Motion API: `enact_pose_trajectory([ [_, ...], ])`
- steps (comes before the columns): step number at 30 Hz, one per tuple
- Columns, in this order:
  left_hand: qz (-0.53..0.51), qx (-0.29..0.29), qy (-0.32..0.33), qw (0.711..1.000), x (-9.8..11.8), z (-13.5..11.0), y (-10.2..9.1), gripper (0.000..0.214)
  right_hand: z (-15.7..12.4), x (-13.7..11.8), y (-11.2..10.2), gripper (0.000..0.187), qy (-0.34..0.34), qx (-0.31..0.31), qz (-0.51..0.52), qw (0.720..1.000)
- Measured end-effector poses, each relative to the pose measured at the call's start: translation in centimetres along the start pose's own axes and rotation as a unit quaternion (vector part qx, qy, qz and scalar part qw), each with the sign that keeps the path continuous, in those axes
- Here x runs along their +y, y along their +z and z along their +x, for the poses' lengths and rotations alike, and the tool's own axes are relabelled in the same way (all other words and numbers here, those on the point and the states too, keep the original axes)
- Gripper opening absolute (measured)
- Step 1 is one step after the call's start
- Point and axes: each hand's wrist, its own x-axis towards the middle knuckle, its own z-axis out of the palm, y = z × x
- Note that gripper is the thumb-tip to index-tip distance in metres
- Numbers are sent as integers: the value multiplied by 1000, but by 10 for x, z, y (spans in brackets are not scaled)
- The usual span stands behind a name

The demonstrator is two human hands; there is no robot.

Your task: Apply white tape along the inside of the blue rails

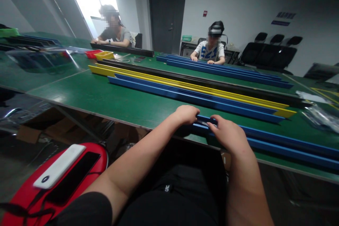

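A long blue channel-shaped rail [291, 148] lies along the table's near edge, running off to the right. At its left end my left hand [186, 114] is closed, fingers curled around the end and partly hidden. Just to the right, my right hand [230, 132] grips the same rail, with thumb and forefinger at its inner side. A thin greyish strip [202, 123] shows in the channel between my hands; I cannot make out what it is. Beyond them lie another blue rail [159, 87], a yellow rail [106, 71] and a black rail [278, 94], roughly parallel.
Across the green table [79, 95], one person [212, 49] touches several blue rails [227, 70]; another [120, 35] sits by a black rail [124, 50]. Red [92, 54] and yellow bins [104, 55] stand farther left. A red stool [97, 159] bears a white device [59, 166] and phone [75, 176].
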Motion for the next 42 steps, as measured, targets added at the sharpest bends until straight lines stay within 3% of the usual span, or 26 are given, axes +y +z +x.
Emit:
enact_pose_trajectory([
  [14,11,-2,-4,1000,2,-2,-1,26,-5,4,-1,42,-19,-4,50,999],
  [28,12,45,3,999,1,-15,2,22,-6,14,0,36,-56,-8,144,988],
  [35,26,24,-18,999,-31,-40,-3,22,-10,2,-3,32,-141,-16,236,961],
  [38,27,28,-25,999,-53,-57,-8,21,-11,-9,-6,29,-165,-4,215,963],
  [42,17,23,-33,999,-79,-76,-12,23,-13,-12,-13,30,-139,25,151,978],
])
